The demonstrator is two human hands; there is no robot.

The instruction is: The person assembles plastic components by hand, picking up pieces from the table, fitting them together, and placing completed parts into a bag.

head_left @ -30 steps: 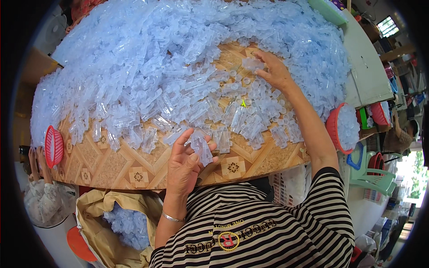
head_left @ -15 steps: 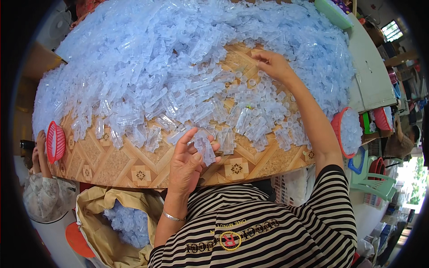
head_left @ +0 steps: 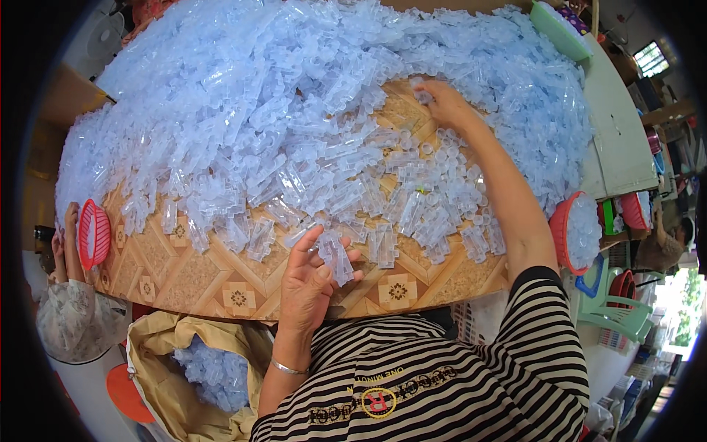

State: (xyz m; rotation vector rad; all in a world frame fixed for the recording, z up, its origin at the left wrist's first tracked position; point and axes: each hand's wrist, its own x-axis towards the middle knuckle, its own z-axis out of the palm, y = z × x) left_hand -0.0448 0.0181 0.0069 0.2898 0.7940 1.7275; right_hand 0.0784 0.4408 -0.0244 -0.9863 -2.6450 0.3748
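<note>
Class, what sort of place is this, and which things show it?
Probably a small workshop for handwork: a huge heap of clear plastic pieces covers much of the table, and a brown sack holds similar pieces.

Pieces (head_left: 221, 110) are pale translucent blue, clearer toward the near edge. Table (head_left: 195, 276) is tan and brown, with zigzag bands and dark flowers in pale squares. Shirt (head_left: 471, 398) shows black and cream stripes and a red-and-yellow emblem. Near-left bag (head_left: 158, 335) is tan. Left basket (head_left: 93, 234) is pinkish red; far-right tray (head_left: 558, 37), light green; right chair (head_left: 624, 323), pale green. Bracelet (head_left: 289, 367) is silver.
</note>
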